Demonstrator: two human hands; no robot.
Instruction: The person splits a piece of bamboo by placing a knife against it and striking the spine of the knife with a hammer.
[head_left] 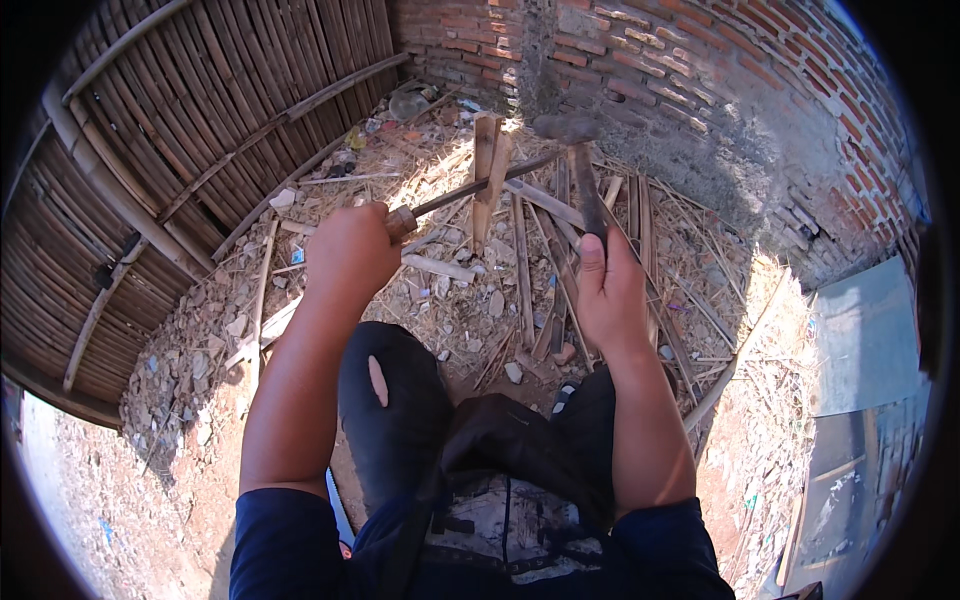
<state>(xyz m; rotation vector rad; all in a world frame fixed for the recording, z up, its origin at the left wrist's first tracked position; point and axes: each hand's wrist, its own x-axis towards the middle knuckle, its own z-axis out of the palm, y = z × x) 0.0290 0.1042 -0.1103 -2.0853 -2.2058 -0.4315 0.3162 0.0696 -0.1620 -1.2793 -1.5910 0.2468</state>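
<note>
My left hand [350, 248] is closed round the wooden grip of a machete [452, 194], whose long dark blade points away to the right. The blade crosses an upright piece of wood [486, 142], which is split, with a strip [493, 180] leaning out from it. In my right hand [612, 295] is a hammer [586, 190], held by its handle with the thumb along it. The hammer's dark head is up by the blade's far end; whether they touch I cannot tell.
Wooden slats [640, 225], straw and rubble cover the ground ahead. A brick wall [680, 90] closes the back and right, a bamboo wall [200, 110] the left. Grey sheets [868, 340] stand at the right. Part of a saw blade [339, 508] shows beside my left leg.
</note>
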